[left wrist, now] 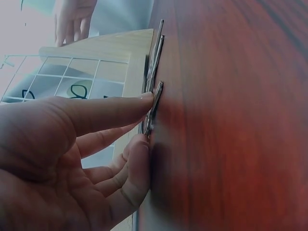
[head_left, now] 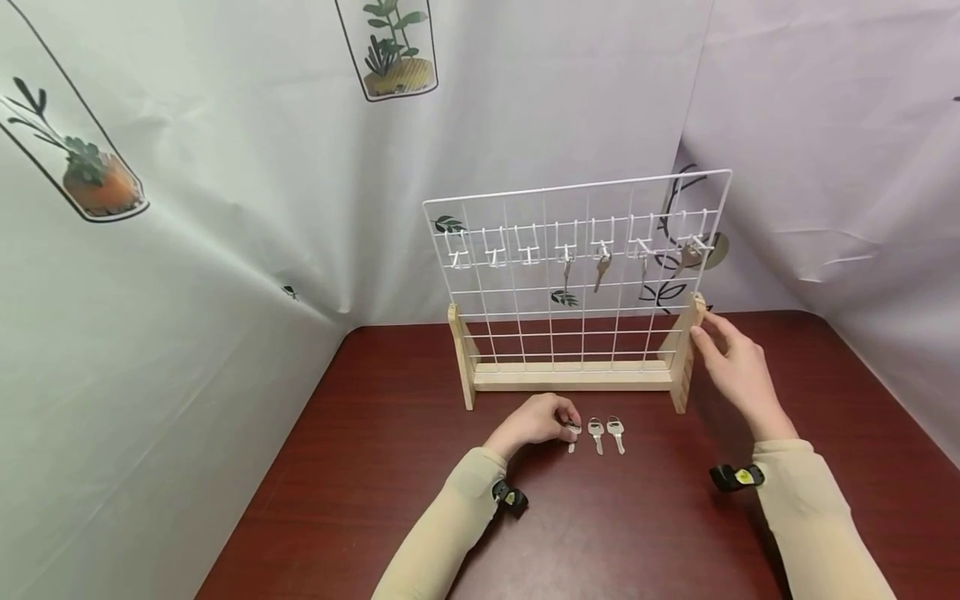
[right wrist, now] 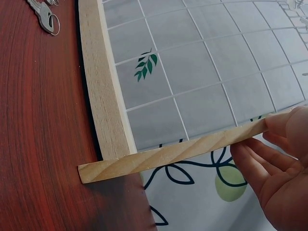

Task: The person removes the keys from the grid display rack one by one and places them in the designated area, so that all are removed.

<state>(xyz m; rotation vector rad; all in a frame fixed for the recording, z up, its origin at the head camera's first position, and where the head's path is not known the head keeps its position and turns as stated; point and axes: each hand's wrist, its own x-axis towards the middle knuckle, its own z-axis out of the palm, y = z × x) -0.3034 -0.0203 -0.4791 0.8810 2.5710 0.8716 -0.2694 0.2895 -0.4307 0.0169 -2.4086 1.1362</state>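
Note:
My left hand (head_left: pixel 536 419) is low over the table, its thumb and fingertips pinching a silver key (head_left: pixel 572 447) that lies at the left end of a short row. In the left wrist view this key (left wrist: pixel 157 98) shows edge-on against the tabletop. Two more keys, a middle one (head_left: pixel 596 433) and a right one (head_left: pixel 616 432), lie just right of the hand, each with a small ring. My right hand (head_left: pixel 738 371) grips the right wooden upright (head_left: pixel 682 358) of a white wire grid rack (head_left: pixel 551 312); the right wrist view shows thumb and fingers on either side of that upright (right wrist: pixel 192 147).
Several white hooks line the grid's upper part, the left ones bare, such as one hook (head_left: pixel 495 257). Several keys hang on the right ones, including a hanging key (head_left: pixel 602 271). The dark red table (head_left: pixel 600 525) meets a printed white curtain (head_left: pixel 225 167) behind.

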